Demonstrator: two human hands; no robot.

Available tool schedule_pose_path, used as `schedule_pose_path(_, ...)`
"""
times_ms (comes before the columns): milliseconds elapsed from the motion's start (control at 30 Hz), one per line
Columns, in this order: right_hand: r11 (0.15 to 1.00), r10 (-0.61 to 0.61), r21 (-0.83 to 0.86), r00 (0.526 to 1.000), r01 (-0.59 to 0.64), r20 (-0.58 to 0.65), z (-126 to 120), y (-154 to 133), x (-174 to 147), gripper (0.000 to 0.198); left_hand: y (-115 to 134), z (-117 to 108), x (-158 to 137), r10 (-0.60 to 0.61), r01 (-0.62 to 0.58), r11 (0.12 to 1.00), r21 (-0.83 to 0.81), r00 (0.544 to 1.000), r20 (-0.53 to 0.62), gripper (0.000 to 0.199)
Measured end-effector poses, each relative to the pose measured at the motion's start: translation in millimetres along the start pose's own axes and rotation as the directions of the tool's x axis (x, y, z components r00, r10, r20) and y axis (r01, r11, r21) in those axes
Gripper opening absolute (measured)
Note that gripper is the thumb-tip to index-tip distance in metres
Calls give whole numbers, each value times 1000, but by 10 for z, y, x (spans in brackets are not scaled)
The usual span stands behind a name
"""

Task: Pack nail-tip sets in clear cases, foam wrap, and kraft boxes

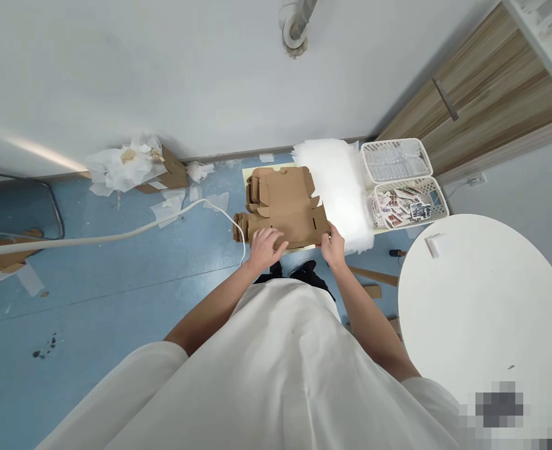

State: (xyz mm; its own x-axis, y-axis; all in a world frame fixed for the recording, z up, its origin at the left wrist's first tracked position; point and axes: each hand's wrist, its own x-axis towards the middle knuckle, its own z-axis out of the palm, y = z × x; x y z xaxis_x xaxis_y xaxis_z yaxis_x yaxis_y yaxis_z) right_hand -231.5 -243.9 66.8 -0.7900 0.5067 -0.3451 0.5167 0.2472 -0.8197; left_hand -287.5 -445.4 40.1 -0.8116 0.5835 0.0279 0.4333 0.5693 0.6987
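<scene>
A flattened cardboard box (289, 199) with cut flaps and slots lies on top of a stack of similar folded brown box blanks (242, 226). Across its near left part rests my left hand (264, 249), fingers stretched out and thumb apart. My right hand (332, 247) pinches the near right corner of the top box between thumb and fingers. Just right of the stack is a thick pile of white foam sheets (339, 187). A pale cable (163, 225) curves in from the left and hangs beside the left hand.
Two white plastic baskets stand at the right: one with clear packets (395, 161), one with printed cards (404, 205). A round white table (486, 300) is at my right. Waste paper (125, 165) piles by the wall. Scraps lie on the blue floor (116, 300).
</scene>
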Motion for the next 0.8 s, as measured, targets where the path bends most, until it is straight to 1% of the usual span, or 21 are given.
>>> schedule_pose_path(67, 1000, 11, 11, 1000, -11, -26, -30, 53, -9, 58, 4, -59, 21, -60, 59, 998, -11, 991, -116, 33)
schedule_pose_path(100, 1000, 14, 14, 999, -13, -36, -49, 81, -15, 58, -4, -86, 37, -100, 96, 995, -28, 978, -183, 37)
schedule_pose_path(133, 1000, 12, 17, 999, -11, -45, -72, 108, -24, 58, -19, -108, 55, -147, 137, 989, -58, 958, -247, 43)
schedule_pose_path(200, 1000, 0, 27, 998, 2, -65, -124, 158, -47, 58, -71, -124, 94, -263, 224, 963, -149, 901, -346, 57)
schedule_pose_path(233, 999, -8, 36, 997, 11, -78, -154, 180, -62, 58, -102, -117, 112, -323, 261, 943, -208, 871, -370, 64)
schedule_pose_path(267, 999, -15, 47, 995, 19, -97, -187, 201, -80, 58, -131, -100, 130, -378, 289, 917, -275, 849, -369, 69)
schedule_pose_path(300, 998, -22, 58, 992, 29, -121, -224, 223, -100, 58, -153, -73, 148, -423, 304, 887, -348, 837, -346, 71)
schedule_pose_path(333, 997, -28, 66, 989, 38, -145, -265, 247, -122, 58, -164, -39, 165, -452, 308, 854, -420, 838, -305, 71)
schedule_pose_path(400, 996, -38, 74, 978, 54, -203, -362, 308, -174, 57, -138, 44, 201, -452, 283, 791, -542, 868, -205, 63)
schedule_pose_path(467, 995, -41, 73, 961, 63, -274, -477, 395, -233, 55, -44, 140, 247, -397, 240, 750, -617, 909, -130, 52)
schedule_pose_path(533, 996, -32, 70, 935, 60, -354, -610, 510, -296, 54, 99, 250, 308, -344, 214, 732, -647, 936, -80, 43)
schedule_pose_path(600, 996, -16, 75, 906, 52, -424, -757, 643, -366, 54, 269, 379, 383, -314, 223, 733, -643, 949, -29, 33)
schedule_pose_path(667, 995, 2, 92, 875, 49, -485, -924, 782, -448, 53, 454, 528, 467, -290, 236, 755, -612, 957, 11, 26)
schedule_pose_path(733, 993, 17, 109, 832, 52, -555, -1116, 916, -549, 52, 658, 691, 551, -240, 218, 784, -582, 970, 40, 24)
schedule_pose_path(800, 992, 40, 119, 782, 44, -622, -1331, 1042, -676, 50, 887, 859, 625, -164, 175, 815, -552, 984, 70, 23)
